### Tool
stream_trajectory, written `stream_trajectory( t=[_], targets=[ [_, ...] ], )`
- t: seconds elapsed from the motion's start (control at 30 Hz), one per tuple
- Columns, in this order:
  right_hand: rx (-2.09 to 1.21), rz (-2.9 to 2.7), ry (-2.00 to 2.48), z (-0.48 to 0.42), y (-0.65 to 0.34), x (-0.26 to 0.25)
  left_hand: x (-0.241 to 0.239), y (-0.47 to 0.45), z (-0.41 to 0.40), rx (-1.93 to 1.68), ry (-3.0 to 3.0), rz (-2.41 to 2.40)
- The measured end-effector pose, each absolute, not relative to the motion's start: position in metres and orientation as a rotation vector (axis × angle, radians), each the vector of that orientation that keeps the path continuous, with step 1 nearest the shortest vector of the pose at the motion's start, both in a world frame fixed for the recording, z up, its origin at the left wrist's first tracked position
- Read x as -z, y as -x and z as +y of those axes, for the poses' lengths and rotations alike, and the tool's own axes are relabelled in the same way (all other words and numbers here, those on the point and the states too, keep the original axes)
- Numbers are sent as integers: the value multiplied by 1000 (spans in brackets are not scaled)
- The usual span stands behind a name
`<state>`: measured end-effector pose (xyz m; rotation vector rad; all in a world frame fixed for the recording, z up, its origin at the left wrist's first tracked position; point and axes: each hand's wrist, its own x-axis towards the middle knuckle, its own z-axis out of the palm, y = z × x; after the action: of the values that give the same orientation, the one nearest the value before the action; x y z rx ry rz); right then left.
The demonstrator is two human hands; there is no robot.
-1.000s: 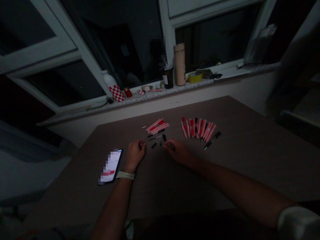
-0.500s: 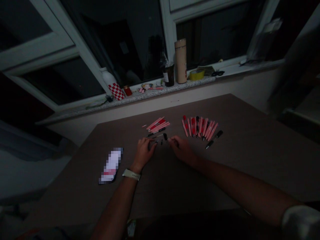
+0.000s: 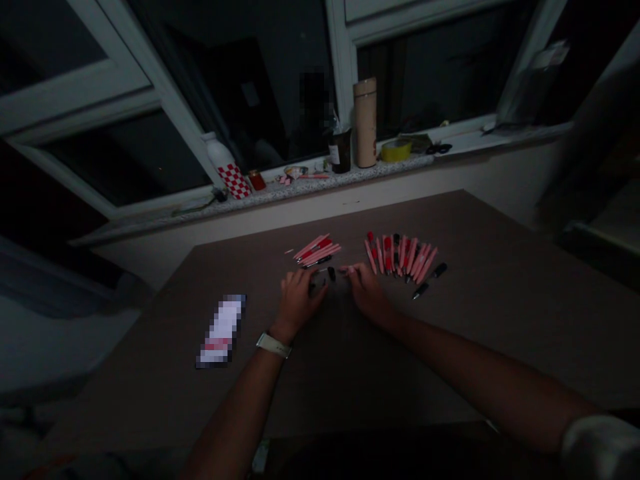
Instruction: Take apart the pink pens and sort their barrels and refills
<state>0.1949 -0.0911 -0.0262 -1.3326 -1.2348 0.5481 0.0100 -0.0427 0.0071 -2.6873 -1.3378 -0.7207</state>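
Observation:
My left hand (image 3: 299, 297), a pale watch band at its wrist, rests on the table with thumb and fingers apart. Small dark pen parts (image 3: 324, 283) lie between and just past its fingertips. A short black pen cap (image 3: 331, 273) is on the table between both hands. My right hand (image 3: 370, 293) is to the right of the cap, its fingers drawn together at the tips; whatever they hold is too dim to make out. Behind the left hand is a pile of pink and red pens (image 3: 316, 250) with a black pen (image 3: 319, 261) along its front.
A fanned row of pink, red and black pens (image 3: 400, 257) lies beyond my right hand, with two black pen pieces (image 3: 421, 291) beside it. A phone (image 3: 223, 331) lies at left. The windowsill holds a checkered bottle (image 3: 234, 179), a tan flask (image 3: 365, 127) and yellow tape (image 3: 396, 151).
My left hand has shifted right and slightly toward the small parts, its fingers spread wider. My right hand has moved a little right and farther from the black cap.

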Motion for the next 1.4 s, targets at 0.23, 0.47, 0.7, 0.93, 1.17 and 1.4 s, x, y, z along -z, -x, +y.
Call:
stream_trajectory(
  t=[0.23,0.47,0.7,0.93,1.17,1.4],
  targets=[
    [-578,-1139,1336,-90,-198,28,-4,18,-25,675,2445,-1592],
    [-564,-1143,1359,-92,-199,22,0,24,-18,592,2417,-1630],
    [-542,-1152,1340,-97,-199,14,3,26,-15,612,2466,-1641],
    [-579,-1132,1355,-95,-199,18,4,25,-14,575,2484,-1671],
    [-604,-1042,1292,-93,-197,22,2,27,-12,907,2462,-1755],
    [-608,-996,1265,-95,-198,21,-3,23,-20,1099,2582,-1562]
  ],
)
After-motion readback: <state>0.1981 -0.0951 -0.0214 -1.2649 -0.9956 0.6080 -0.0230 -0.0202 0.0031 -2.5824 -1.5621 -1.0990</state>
